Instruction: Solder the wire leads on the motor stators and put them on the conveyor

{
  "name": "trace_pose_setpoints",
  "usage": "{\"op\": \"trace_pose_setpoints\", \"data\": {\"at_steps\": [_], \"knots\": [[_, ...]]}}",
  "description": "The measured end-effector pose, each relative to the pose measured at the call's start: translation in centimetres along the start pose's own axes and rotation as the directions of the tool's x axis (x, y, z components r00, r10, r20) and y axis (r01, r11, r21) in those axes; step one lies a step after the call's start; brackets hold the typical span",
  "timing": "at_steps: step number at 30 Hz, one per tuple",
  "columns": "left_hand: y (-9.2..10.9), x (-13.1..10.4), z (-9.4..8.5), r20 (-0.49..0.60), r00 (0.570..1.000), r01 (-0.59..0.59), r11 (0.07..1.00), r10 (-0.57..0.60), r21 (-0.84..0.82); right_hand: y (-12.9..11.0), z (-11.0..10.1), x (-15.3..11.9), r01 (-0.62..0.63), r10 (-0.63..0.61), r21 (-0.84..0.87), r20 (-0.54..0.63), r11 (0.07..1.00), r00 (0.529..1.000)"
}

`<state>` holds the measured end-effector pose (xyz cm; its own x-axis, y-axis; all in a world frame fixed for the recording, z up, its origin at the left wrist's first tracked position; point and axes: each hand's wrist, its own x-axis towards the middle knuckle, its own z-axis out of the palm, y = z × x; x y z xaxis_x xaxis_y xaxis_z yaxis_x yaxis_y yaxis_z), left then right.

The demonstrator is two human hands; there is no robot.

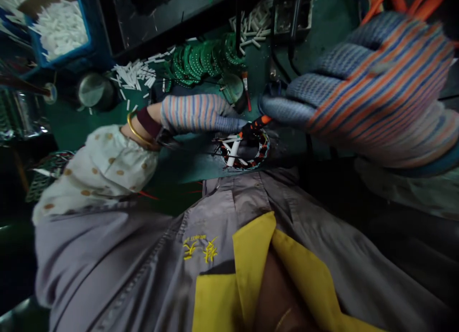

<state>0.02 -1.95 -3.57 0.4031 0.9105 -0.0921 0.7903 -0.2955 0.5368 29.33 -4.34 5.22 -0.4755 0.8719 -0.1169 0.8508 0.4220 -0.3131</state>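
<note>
A ring-shaped wound coil part [265, 148] lies at the near edge of the green table, with white sleeves [234, 153] and dark wires on it. My left hand [201, 113], in a striped glove, reaches in from the left; its fingertips are pressed together at the ring's upper rim, and what they hold is too small to make out. My right hand [358, 91], also in a striped glove, is at the upper right, fingers closed around an orange-and-black tool [260, 123] whose dark end points at the ring's top.
Green curved boards [201, 62] stand in a row behind my left hand, beside loose white tubes [134, 75]. A red-handled brush [247, 91] lies near a round container [233, 89]. A blue bin [84, 12], a metal cup [93, 91] and orange cables [398, 0] surround the work.
</note>
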Motion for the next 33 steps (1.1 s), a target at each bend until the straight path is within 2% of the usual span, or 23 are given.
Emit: {"op": "trace_pose_setpoints", "data": {"at_steps": [2, 4, 5, 7, 8, 10, 12, 14, 16, 17, 18, 19, 20, 21, 22, 23, 25, 26, 27, 28, 30, 32, 33], "knots": [[0.6, -1.1, 0.1, 0.006, 1.000, -0.012, 1.000, 0.012, -0.002, 1.5, 3.4, -1.2, 0.007, -0.007, 0.013, -0.017, 1.000, 1.000], [1.4, -2.3, -0.5, 0.020, 1.000, -0.022, 1.000, 0.022, -0.005, 2.7, 7.6, -2.5, 0.023, -0.011, 0.180, -0.063, 0.983, 0.998], [1.7, -2.9, -0.9, 0.020, 0.999, -0.031, 1.000, 0.031, -0.002, 3.0, 9.4, -2.9, 0.046, -0.008, 0.331, -0.115, 0.943, 0.993], [2.5, -3.9, -2.0, 0.009, 0.998, -0.063, 0.998, 0.063, 0.022, 2.7, 11.7, -3.0, 0.113, 0.030, 0.610, -0.218, 0.784, 0.975], [3.0, -4.2, -2.4, -0.007, 0.996, -0.090, 0.995, 0.091, 0.047, 2.1, 11.9, -2.6, 0.151, 0.035, 0.720, -0.236, 0.678, 0.971], [4.0, -4.6, -2.8, -0.082, 0.985, -0.144, 0.982, 0.154, 0.120, 0.6, 11.0, -1.1, 0.193, -0.028, 0.869, -0.203, 0.455, 0.979], [4.8, -4.5, -2.3, -0.183, 0.965, -0.156, 0.973, 0.187, 0.168, -0.9, 9.4, 0.8, 0.143, -0.125, 0.953, -0.113, 0.268, 0.986], [5.0, -3.6, -0.9, -0.311, 0.939, -0.118, 0.987, 0.148, 0.113, -2.0, 8.4, 2.3, 0.053, -0.155, 0.987, -0.029, 0.152, 0.988], [4.2, -2.0, 0.6, -0.496, 0.864, -0.119, 0.992, 0.083, -0.042, -2.4, 8.6, 3.1, 0.013, -0.101, 0.997, -0.005, 0.079, 0.995], [3.5, -1.1, 1.1, -0.604, 0.794, -0.163, 0.980, 0.062, -0.113, -2.4, 9.0, 3.2, 0.023, -0.063, 0.998, -0.020, 0.054, 0.998], [2.6, -0.3, 1.4, -0.717, 0.693, -0.250, 0.958, 0.073, -0.144, -2.3, 9.5, 3.2, 0.040, -0.019, 0.998, -0.040, 0.038, 0.999], [1.6, 0.4, 1.4, -0.785, 0.611, -0.330, 0.934, 0.102, -0.135, -2.2, 10.0, 3.0, 0.056, 0.025, 0.998, -0.057, 0.032, 0.998], [0.8, 0.8, 1.0, -0.826, 0.525, -0.441, 0.896, 0.205, -0.057, -2.1, 10.5, 2.8, 0.066, 0.063, 0.997, -0.068, 0.032, 0.996], [0.2, 0.9, 0.5, -0.816, 0.487, -0.513, 0.858, 0.311, 0.021, -2.0, 10.9, 2.6, 0.071, 0.092, 0.997, -0.074, 0.036, 0.993], [-0.2, 0.7, -0.1, -0.755, 0.504, -0.557, 0.826, 0.419, 0.086, -2.0, 11.2, 2.5, 0.072, 0.112, 0.997, -0.075, 0.036, 0.991], [-0.2, 0.2, -0.8, -0.646, 0.583, -0.552, 0.824, 0.492, 0.130, -2.0, 11.4, 2.4, 0.070, 0.125, 0.997, -0.073, 0.032, 0.989], [0.5, -0.9, -1.8, -0.412, 0.700, -0.515, 0.812, 0.584, 0.276, -2.3, 11.6, 2.5, 0.066, 0.144, 0.998, -0.067, 0.009, 0.987], [0.9, -1.3, -2.1, -0.324, 0.734, -0.491, 0.797, 0.596, 0.353, -2.5, 11.6, 2.6, 0.066, 0.153, 0.998, -0.065, -0.001, 0.986], [1.3, -1.7, -2.3, -0.278, 0.749, -0.470, 0.777, 0.602, 0.419, -2.7, 11.7, 2.7, 0.069, 0.164, 0.998, -0.067, -0.007, 0.984], [1.6, -1.9, -2.3, -0.275, 0.747, -0.449, 0.765, 0.605, 0.462, -2.9, 11.7, 2.7, 0.075, 0.181, 0.997, -0.072, -0.009, 0.981], [1.8, -1.9, -2.1, -0.407, 0.729, -0.360, 0.814, 0.550, 0.456, -3.3, 11.9, 2.7, 0.087, 0.221, 0.996, -0.084, -0.004, 0.972], [1.8, -1.8, -1.7, -0.603, 0.659, -0.316, 0.893, 0.450, 0.321, -3.5, 12.3, 2.7, 0.098, 0.265, 0.995, -0.094, -0.002, 0.960], [1.8, -1.8, -1.4, -0.662, 0.651, -0.320, 0.925, 0.373, 0.206, -3.6, 12.6, 2.7, 0.107, 0.285, 0.994, -0.100, -0.007, 0.953]]}}
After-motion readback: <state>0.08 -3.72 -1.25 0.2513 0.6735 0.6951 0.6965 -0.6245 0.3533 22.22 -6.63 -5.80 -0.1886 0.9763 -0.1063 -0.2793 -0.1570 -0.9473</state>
